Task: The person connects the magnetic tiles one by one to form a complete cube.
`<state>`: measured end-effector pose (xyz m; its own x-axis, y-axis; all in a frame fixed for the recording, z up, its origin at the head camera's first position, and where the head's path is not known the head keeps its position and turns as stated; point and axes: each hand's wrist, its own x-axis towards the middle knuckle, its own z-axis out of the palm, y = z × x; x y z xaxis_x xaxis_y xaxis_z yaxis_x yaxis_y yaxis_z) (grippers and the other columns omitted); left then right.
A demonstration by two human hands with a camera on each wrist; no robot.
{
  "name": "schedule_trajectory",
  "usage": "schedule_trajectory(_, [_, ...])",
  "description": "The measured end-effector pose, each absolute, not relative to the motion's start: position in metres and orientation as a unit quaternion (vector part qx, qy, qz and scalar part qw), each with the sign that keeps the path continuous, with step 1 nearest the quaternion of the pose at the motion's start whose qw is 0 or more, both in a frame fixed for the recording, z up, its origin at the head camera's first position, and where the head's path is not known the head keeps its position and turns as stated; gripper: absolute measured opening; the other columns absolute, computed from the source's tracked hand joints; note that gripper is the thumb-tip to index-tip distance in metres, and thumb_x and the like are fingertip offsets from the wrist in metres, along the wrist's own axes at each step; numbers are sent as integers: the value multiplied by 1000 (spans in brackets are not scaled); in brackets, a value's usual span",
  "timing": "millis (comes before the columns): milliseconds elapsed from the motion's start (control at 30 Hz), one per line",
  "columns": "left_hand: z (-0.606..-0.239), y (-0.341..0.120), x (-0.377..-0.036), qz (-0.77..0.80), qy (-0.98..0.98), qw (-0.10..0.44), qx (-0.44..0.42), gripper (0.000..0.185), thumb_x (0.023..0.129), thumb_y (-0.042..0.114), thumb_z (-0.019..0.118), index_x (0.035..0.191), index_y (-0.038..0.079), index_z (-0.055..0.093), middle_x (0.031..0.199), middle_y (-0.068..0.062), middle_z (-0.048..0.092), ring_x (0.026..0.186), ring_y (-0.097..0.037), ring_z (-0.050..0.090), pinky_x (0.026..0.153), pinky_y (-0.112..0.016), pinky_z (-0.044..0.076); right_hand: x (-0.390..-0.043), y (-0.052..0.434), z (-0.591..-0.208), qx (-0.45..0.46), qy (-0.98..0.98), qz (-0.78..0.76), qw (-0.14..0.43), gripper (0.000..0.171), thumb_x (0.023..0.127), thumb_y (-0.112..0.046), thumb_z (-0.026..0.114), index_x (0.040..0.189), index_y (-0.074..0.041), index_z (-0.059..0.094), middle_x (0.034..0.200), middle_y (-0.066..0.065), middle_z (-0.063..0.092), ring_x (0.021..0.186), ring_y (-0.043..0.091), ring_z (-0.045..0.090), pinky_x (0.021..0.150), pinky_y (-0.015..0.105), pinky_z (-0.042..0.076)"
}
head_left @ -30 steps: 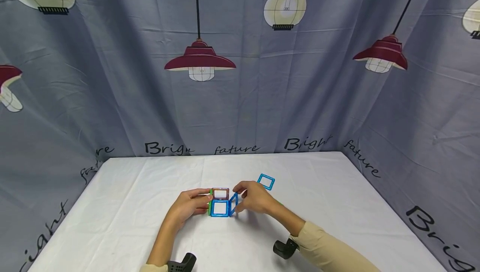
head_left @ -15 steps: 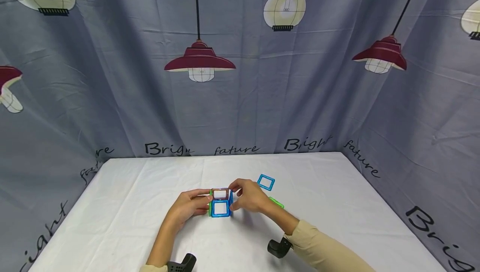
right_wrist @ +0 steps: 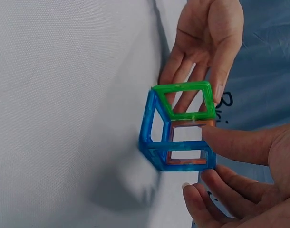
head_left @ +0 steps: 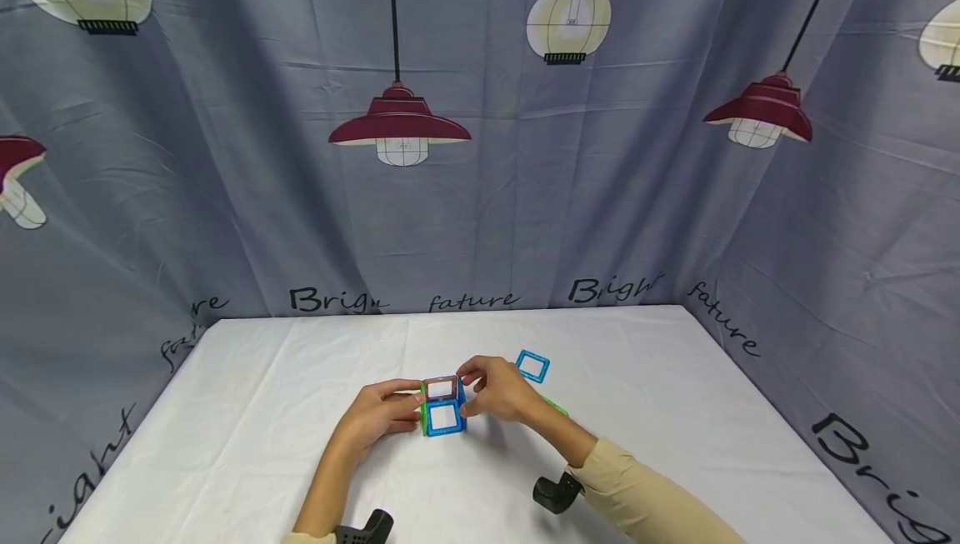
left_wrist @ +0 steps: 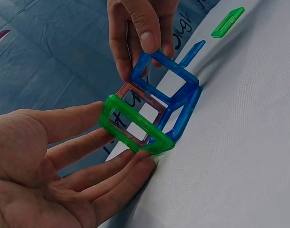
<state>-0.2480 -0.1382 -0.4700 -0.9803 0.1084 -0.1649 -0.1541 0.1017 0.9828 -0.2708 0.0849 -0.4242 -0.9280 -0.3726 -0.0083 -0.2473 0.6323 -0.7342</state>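
1. A small box of tile frames [head_left: 441, 400] is between the hands, about midway between the left and right edges of the table [head_left: 300, 377].
2. The left hand [head_left: 384, 409], its fingers nearly straight, touches the green frame [left_wrist: 140, 120].
3. The right hand [head_left: 498, 392] pinches the blue side frame [left_wrist: 176, 67].
4. A loose blue square [head_left: 535, 354] lies beyond, towards the far edge; a loose green one [left_wrist: 228, 22] is near the right forearm.

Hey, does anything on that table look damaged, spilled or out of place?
Nothing stands out: I see no damage or spill. A blue frame and a green frame lie loose, apart from the box of frames being held.
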Motion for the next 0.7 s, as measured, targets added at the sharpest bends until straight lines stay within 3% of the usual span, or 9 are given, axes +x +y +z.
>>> schedule_trajectory(233, [-468, -138, -247, 671, 735, 100, -18, 40, 93, 19, 74, 126, -3, 67, 110, -19, 74, 88, -24, 72, 81, -40, 62, -271, 86, -424, -173, 901, -390, 83, 50, 73, -6, 88, 119, -4, 69, 109, 13, 70, 97, 28, 62, 78, 34, 52])
schedule_trajectory(500, [-467, -138, -246, 671, 733, 109, -21, 40, 94, 20, 73, 126, -4, 66, 110, -16, 73, 90, -25, 72, 82, -41, 62, -270, 86, -423, -164, 898, -400, 85, 51, 72, -3, 89, 118, -4, 68, 111, 14, 71, 100, 30, 63, 86, 42, 56])
schedule_trajectory(700, [-467, -139, -246, 675, 729, 114, -14, 42, 94, 19, 73, 128, -5, 64, 110, -18, 73, 88, -23, 72, 82, -40, 62, -268, 86, -423, -162, 898, -400, 88, 51, 72, -4, 88, 119, -4, 68, 111, 14, 71, 98, 28, 63, 83, 40, 55])
